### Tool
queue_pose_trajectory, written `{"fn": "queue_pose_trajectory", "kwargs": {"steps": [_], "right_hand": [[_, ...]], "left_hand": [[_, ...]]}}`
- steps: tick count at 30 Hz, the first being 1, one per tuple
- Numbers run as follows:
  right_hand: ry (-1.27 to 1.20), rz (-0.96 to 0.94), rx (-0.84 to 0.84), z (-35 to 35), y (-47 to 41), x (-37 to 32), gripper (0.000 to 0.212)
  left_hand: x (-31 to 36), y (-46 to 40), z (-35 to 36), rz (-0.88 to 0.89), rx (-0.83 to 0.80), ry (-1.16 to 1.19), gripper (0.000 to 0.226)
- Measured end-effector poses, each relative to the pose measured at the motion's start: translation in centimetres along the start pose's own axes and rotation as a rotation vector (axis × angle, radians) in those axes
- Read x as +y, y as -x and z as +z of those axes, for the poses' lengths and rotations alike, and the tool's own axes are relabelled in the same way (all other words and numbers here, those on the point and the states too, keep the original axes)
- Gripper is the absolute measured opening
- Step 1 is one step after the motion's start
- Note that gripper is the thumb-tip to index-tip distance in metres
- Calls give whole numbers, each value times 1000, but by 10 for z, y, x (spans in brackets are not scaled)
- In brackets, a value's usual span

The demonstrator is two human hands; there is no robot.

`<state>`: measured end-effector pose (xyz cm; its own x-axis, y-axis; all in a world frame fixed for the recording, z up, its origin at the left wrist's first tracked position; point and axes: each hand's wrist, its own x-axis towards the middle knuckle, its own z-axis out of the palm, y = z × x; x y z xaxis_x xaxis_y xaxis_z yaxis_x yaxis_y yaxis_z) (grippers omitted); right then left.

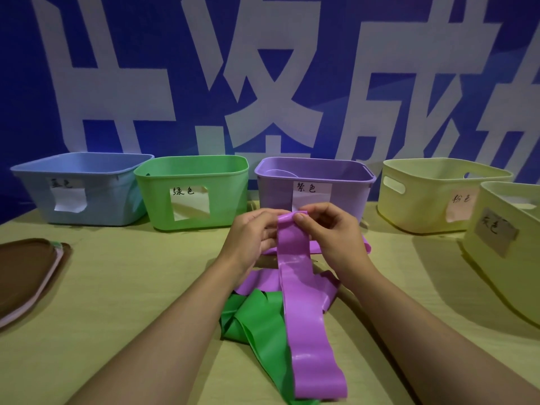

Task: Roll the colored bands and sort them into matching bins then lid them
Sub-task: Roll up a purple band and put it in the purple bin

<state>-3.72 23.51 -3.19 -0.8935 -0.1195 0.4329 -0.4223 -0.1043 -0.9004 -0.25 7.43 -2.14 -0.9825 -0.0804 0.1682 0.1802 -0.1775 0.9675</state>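
Note:
A long purple band (pixel 304 311) runs from the table's near edge up to both hands, which pinch its far end in front of the purple bin (pixel 344 182). My left hand (pixel 254 235) holds the left side of that end. My right hand (pixel 330 229) pinches the folded tip with its thumb on top. More purple band (pixel 263 283) lies beneath, and a crumpled green band (pixel 254 320) lies under it near the forearms. A green bin (pixel 228 185) stands left of the purple one.
A blue bin (pixel 35 188) stands at far left. Two pale yellow bins (pixel 420 206) (pixel 496 270) sit at right, each with a paper label. Stacked lids (pixel 26 273), brown on top, lie at the left table edge. A blue banner with white characters hangs behind the bins.

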Motion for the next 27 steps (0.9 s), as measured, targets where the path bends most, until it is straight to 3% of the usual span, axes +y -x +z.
{"fn": "queue_pose_trajectory", "kwargs": {"steps": [5,15,17,23,27], "right_hand": [[-40,-16,-26,2,1,-3,11],[-56,23,-63,-1,4,-4,20],[-32,46,-53,0,3,-5,22],[151,133,19,1,5,-6,62],[195,137,56,3,6,-10,56]], "left_hand": [[-1,0,3,90,66,-171,42],[-2,-1,0,98,75,-145,15],[-3,-1,-1,108,73,-108,17],[-6,-5,0,130,53,-40,25],[-7,-5,0,136,38,-45,28]]}}
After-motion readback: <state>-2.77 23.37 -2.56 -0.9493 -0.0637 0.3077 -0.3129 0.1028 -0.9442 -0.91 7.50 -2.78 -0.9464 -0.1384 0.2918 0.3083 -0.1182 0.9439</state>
